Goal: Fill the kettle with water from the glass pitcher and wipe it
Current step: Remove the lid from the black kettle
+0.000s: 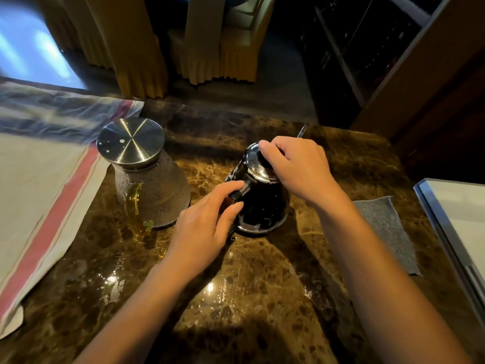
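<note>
A black kettle (265,203) with a steel rim stands upright near the middle of the brown marble counter (236,298). Its thin spout (302,130) points away from me. My left hand (207,227) is closed around the kettle's handle at its near left side. My right hand (296,164) rests on top, its fingers gripping the kettle's lid knob. The glass pitcher (154,187), with a round steel lid and an amber handle, stands to the left of the kettle, apart from both hands. A grey cloth (385,229) lies flat on the counter to the right.
A folded beige cloth with a red stripe (44,195) covers the counter's left side. A metal-edged tray or appliance (456,222) sits at the right edge. Water drops glisten on the counter near me. Fabric-covered chairs (210,48) stand beyond the counter's far edge.
</note>
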A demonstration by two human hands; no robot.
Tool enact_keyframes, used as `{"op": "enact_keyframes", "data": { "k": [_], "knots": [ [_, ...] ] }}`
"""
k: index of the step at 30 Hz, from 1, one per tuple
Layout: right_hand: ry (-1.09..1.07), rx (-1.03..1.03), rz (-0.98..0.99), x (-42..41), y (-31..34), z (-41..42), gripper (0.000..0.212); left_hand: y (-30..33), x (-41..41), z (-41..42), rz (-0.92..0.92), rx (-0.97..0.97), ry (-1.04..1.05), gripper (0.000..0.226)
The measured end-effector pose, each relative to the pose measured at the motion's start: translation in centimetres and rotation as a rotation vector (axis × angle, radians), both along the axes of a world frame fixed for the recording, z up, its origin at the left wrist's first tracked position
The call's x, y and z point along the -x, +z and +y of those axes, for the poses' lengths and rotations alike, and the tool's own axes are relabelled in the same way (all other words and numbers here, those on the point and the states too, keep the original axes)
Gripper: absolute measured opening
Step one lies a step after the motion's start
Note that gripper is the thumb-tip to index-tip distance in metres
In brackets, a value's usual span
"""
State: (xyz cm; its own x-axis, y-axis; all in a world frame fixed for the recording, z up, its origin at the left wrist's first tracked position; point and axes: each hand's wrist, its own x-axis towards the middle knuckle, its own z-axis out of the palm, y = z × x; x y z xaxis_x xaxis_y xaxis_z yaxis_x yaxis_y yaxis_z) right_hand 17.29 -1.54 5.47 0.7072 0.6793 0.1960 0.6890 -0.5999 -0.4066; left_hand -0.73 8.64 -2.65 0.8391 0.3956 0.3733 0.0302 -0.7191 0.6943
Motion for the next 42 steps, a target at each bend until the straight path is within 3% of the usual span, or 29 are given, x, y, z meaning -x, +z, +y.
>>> {"op": "enact_keyframes", "data": {
  "k": [5,9,15,22,29,33,42],
  "knots": [
    [-0.008,-0.015,0.026,0.0,0.1,0.1,0.054,0.0,0.1,0.1,-0.003,-0.012,-0.011,0.04],
    [-0.13,-0.45,0.608,-0.7,1.1,-0.7,0.042,0.0,0.1,0.1,-0.028,-0.004,-0.002,0.039],
    [-0.149,-0.642,0.75,1.3,0.8,-3.0,0.039,0.1,0.2,0.0,-0.021,0.01,-0.001,0.039],
    [-0.005,-0.647,0.602,2.2,2.3,-8.8,0.037,0.2,0.3,-0.2,-0.012,0.02,-0.022,0.038],
    [-0.027,-0.5,0.377,4.1,1.3,-14.5,0.029,0.4,0.5,-0.9,-0.024,0.061,-0.022,0.039],
    [-0.029,-0.454,0.425,4.6,0.3,-17.3,0.014,0.4,0.9,-2.6,-0.045,-0.01,0.008,0.042],
    [0.018,-0.262,0.419,6.2,-4.1,-20.8,0.028,0.6,0.4,-5.7,-0.038,-0.035,0.138,0.039]
  ]
}}
